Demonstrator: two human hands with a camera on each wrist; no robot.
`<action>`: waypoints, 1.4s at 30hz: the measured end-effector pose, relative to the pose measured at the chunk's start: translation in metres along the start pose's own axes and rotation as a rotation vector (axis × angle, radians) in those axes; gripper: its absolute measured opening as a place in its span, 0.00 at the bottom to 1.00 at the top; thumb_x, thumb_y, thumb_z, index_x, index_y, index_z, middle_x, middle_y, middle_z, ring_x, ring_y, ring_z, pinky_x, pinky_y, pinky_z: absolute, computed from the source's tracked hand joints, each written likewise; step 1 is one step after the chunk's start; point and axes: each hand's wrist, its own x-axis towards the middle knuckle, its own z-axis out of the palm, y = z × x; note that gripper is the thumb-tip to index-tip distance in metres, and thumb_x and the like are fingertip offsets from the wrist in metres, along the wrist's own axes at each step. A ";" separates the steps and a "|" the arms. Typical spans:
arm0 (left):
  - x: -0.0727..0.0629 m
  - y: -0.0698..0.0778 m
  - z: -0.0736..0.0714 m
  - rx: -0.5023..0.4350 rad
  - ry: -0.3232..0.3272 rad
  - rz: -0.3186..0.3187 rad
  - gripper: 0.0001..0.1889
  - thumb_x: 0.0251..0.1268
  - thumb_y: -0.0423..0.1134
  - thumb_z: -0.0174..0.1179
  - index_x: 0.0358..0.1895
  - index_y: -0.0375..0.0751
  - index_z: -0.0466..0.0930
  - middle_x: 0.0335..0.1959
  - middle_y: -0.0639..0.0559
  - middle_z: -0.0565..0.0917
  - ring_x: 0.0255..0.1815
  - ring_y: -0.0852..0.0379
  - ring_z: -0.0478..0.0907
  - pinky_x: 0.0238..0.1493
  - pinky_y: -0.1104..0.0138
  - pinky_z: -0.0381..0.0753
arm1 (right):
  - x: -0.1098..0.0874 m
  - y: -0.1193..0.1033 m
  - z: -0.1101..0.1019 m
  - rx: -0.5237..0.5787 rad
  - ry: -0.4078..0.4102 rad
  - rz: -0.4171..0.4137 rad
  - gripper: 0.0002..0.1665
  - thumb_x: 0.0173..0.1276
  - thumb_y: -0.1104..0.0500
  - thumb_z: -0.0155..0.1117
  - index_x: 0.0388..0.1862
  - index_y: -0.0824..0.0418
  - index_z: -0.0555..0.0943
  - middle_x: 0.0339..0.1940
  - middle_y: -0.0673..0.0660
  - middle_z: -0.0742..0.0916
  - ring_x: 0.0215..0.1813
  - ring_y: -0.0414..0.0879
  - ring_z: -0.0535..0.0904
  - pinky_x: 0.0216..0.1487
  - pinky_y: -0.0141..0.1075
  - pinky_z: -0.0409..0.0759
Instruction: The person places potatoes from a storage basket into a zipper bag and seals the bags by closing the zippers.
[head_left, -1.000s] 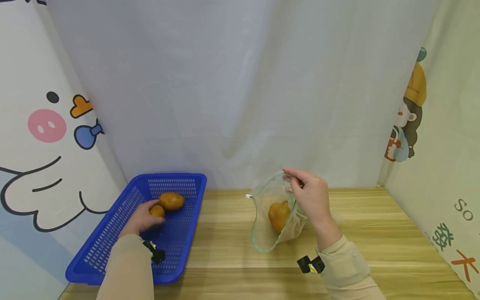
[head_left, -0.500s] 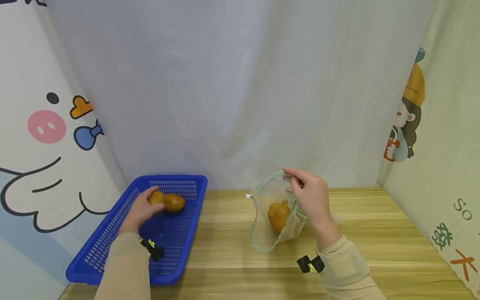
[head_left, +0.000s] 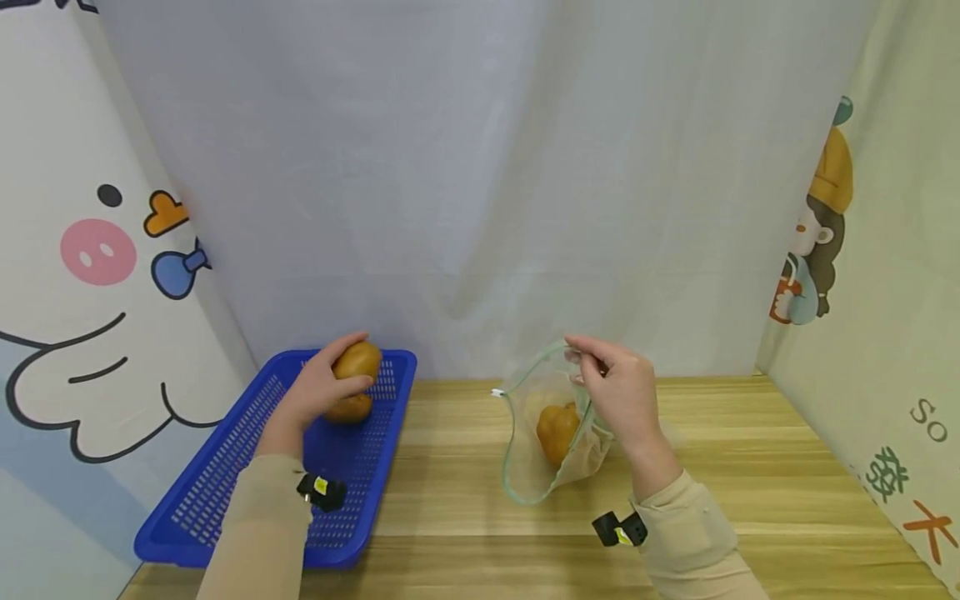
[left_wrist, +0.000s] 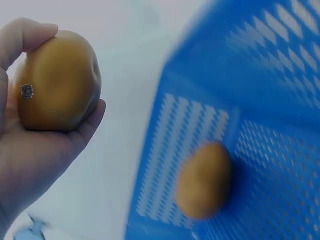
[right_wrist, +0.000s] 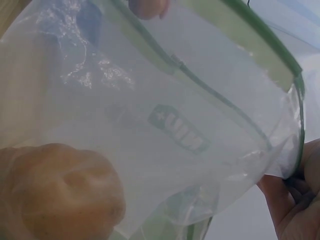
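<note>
My left hand (head_left: 318,387) grips a brown potato (head_left: 358,361), thumb and fingers round its sides, over the far end of the blue basket (head_left: 375,500). In the left wrist view this potato (left_wrist: 60,82) shows a small dark spot, and a second potato (left_wrist: 205,180) lies in the basket below. My right hand (head_left: 621,387) pinches the rim of a clear zip bag (head_left: 528,467) with a green edge, holding its mouth apart. Inside the bag sits a lumpy potato (head_left: 557,433), seen through the film. The right wrist view shows the bag's printed label (right_wrist: 177,127).
A wooden table (head_left: 450,533) runs beneath the basket and bag. The bag's white slider (head_left: 497,392) sticks out to the left. A grey-white curtain (head_left: 480,183) stands behind the table, with printed panels at both sides.
My left hand has taken hold of a potato in the basket and lifted it up and to the right, above the other one. The right hand and the bag stay in place.
</note>
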 end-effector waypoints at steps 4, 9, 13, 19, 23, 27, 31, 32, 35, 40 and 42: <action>0.000 0.030 0.011 -0.025 -0.037 0.063 0.40 0.62 0.41 0.66 0.77 0.50 0.59 0.72 0.37 0.64 0.56 0.37 0.72 0.49 0.49 0.74 | 0.001 0.001 0.000 -0.002 0.004 -0.001 0.14 0.70 0.74 0.57 0.48 0.70 0.86 0.38 0.63 0.89 0.35 0.52 0.88 0.32 0.23 0.81; -0.002 0.064 0.030 -0.050 -0.092 0.209 0.37 0.63 0.37 0.66 0.75 0.50 0.63 0.73 0.44 0.63 0.57 0.39 0.71 0.51 0.49 0.75 | 0.001 0.001 -0.001 -0.008 0.007 -0.003 0.14 0.70 0.74 0.57 0.48 0.70 0.86 0.37 0.63 0.89 0.34 0.52 0.87 0.32 0.22 0.81; -0.005 0.087 0.047 -0.098 -0.147 0.306 0.37 0.62 0.34 0.67 0.75 0.51 0.64 0.73 0.47 0.63 0.57 0.42 0.72 0.51 0.50 0.76 | 0.001 0.001 -0.001 -0.006 0.010 -0.001 0.14 0.70 0.74 0.57 0.48 0.70 0.86 0.37 0.63 0.89 0.33 0.51 0.87 0.31 0.22 0.81; -0.013 0.114 0.072 -0.161 -0.218 0.429 0.37 0.60 0.33 0.67 0.74 0.49 0.65 0.72 0.49 0.64 0.58 0.45 0.72 0.53 0.52 0.76 | 0.002 0.001 -0.001 -0.010 0.019 0.000 0.14 0.70 0.74 0.57 0.47 0.70 0.87 0.37 0.63 0.89 0.32 0.52 0.87 0.31 0.21 0.80; -0.016 0.126 0.092 -0.188 -0.270 0.504 0.37 0.58 0.33 0.67 0.73 0.46 0.66 0.71 0.49 0.66 0.59 0.48 0.71 0.54 0.53 0.77 | 0.002 0.000 -0.001 -0.004 0.018 0.007 0.14 0.70 0.74 0.57 0.47 0.69 0.87 0.36 0.63 0.89 0.32 0.53 0.87 0.30 0.22 0.80; -0.017 0.134 0.112 -0.217 -0.297 0.550 0.36 0.58 0.33 0.66 0.73 0.41 0.66 0.71 0.47 0.66 0.60 0.48 0.71 0.54 0.55 0.77 | 0.002 0.000 -0.002 -0.005 0.014 0.008 0.13 0.70 0.74 0.57 0.47 0.70 0.87 0.36 0.63 0.89 0.31 0.54 0.87 0.30 0.23 0.81; -0.018 0.138 0.132 -0.239 -0.318 0.542 0.37 0.59 0.34 0.65 0.74 0.42 0.64 0.72 0.46 0.65 0.60 0.48 0.71 0.54 0.58 0.78 | 0.002 -0.001 -0.003 -0.003 0.010 0.003 0.13 0.70 0.73 0.57 0.48 0.69 0.87 0.36 0.63 0.89 0.30 0.54 0.86 0.31 0.23 0.81; -0.019 0.138 0.136 -0.233 -0.318 0.539 0.37 0.59 0.34 0.65 0.74 0.43 0.64 0.72 0.47 0.65 0.60 0.48 0.71 0.54 0.58 0.78 | 0.002 -0.001 -0.003 -0.002 0.009 0.001 0.14 0.70 0.73 0.57 0.48 0.69 0.87 0.36 0.63 0.89 0.31 0.54 0.86 0.31 0.23 0.81; -0.018 0.137 0.148 -0.196 -0.320 0.528 0.39 0.58 0.33 0.66 0.75 0.45 0.63 0.73 0.47 0.64 0.61 0.49 0.71 0.54 0.60 0.78 | 0.001 0.000 -0.003 0.008 0.006 -0.002 0.14 0.71 0.73 0.57 0.48 0.68 0.87 0.37 0.63 0.89 0.31 0.54 0.86 0.32 0.23 0.81; -0.017 0.133 0.162 -0.115 -0.292 0.558 0.40 0.57 0.33 0.68 0.75 0.41 0.63 0.75 0.43 0.62 0.69 0.45 0.66 0.59 0.57 0.75 | 0.000 0.001 -0.004 0.004 0.008 -0.012 0.13 0.71 0.73 0.58 0.49 0.68 0.87 0.37 0.62 0.89 0.31 0.51 0.86 0.33 0.23 0.81; -0.016 0.132 0.165 -0.084 -0.270 0.574 0.39 0.58 0.32 0.68 0.75 0.39 0.63 0.75 0.41 0.62 0.71 0.43 0.64 0.62 0.55 0.73 | 0.000 0.002 -0.004 -0.001 0.009 -0.020 0.13 0.70 0.73 0.58 0.49 0.68 0.87 0.37 0.62 0.89 0.30 0.50 0.86 0.33 0.23 0.81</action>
